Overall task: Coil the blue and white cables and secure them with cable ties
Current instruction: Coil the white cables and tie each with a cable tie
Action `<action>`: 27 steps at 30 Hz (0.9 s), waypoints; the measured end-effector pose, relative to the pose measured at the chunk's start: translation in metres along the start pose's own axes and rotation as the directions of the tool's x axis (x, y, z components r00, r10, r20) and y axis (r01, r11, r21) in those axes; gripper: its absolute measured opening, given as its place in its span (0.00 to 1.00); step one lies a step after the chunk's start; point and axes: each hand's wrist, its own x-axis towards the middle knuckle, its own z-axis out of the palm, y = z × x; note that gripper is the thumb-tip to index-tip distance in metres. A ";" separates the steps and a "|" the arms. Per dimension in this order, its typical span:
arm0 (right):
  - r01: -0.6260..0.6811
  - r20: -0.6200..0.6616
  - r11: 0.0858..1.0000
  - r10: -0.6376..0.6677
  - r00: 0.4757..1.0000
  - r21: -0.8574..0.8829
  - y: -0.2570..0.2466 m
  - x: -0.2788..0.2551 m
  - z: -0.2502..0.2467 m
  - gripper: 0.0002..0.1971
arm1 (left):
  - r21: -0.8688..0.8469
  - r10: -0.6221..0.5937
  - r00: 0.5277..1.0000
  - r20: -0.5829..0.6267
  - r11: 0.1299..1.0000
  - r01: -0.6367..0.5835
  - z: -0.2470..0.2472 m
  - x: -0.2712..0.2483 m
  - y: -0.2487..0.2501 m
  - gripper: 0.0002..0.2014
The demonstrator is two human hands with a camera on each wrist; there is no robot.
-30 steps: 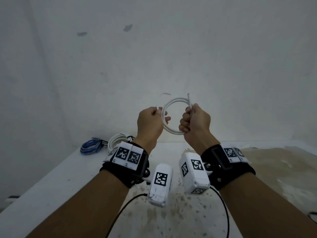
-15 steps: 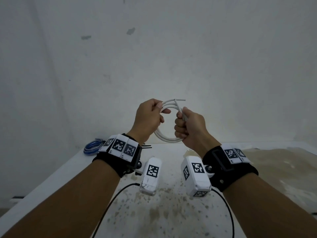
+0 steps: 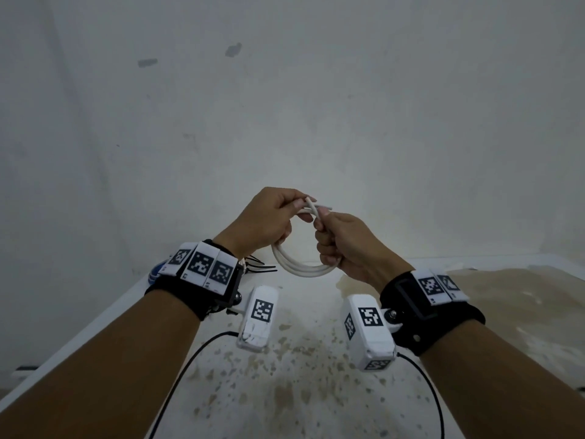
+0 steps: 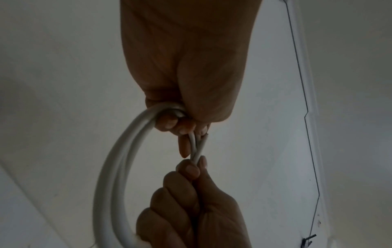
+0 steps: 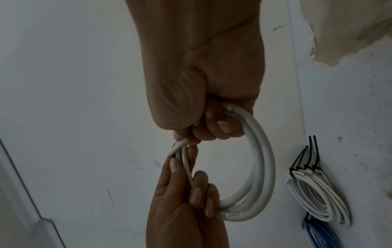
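Observation:
A white cable coil (image 3: 300, 268) of a few loops hangs in the air above the table, between my hands. My left hand (image 3: 269, 218) grips its left side and pinches the strands at the top. My right hand (image 3: 340, 245) is curled round the right side, thumb and forefinger pinching the loose cable end (image 3: 320, 206). Both wrist views show the coil (image 4: 114, 167) (image 5: 264, 159) and the two hands meeting fingertip to fingertip. A second white coil (image 5: 314, 193), bound with black cable ties (image 5: 305, 161), lies on the table beside a blue coil (image 5: 322, 233).
The white table (image 3: 95, 324) is stained and speckled brown at the middle and right. It stands against a plain white wall (image 3: 316, 106). My left wrist hides most of the blue coil (image 3: 155, 271), and black tie ends (image 3: 261, 267) stick out beside it.
My hands have come together at the top of the white coil. The coil, first upright and facing me, now hangs below them. My left wrist now hides the tied white coil.

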 end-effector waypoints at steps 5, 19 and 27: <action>0.019 0.003 0.992 -0.019 1.000 -0.121 0.000 0.001 0.005 0.19 | 0.125 0.074 0.987 -0.143 0.991 -0.056 0.011 0.000 -0.006 0.15; 0.058 -0.198 0.997 -0.069 0.978 -0.059 0.004 0.003 0.010 0.12 | 0.151 0.062 0.957 -0.284 0.988 -0.020 0.026 -0.002 -0.010 0.18; 0.149 -0.273 0.989 -0.150 0.950 -0.022 0.004 0.002 0.010 0.10 | 0.084 0.060 0.915 -0.398 0.996 -0.028 0.037 -0.005 -0.007 0.16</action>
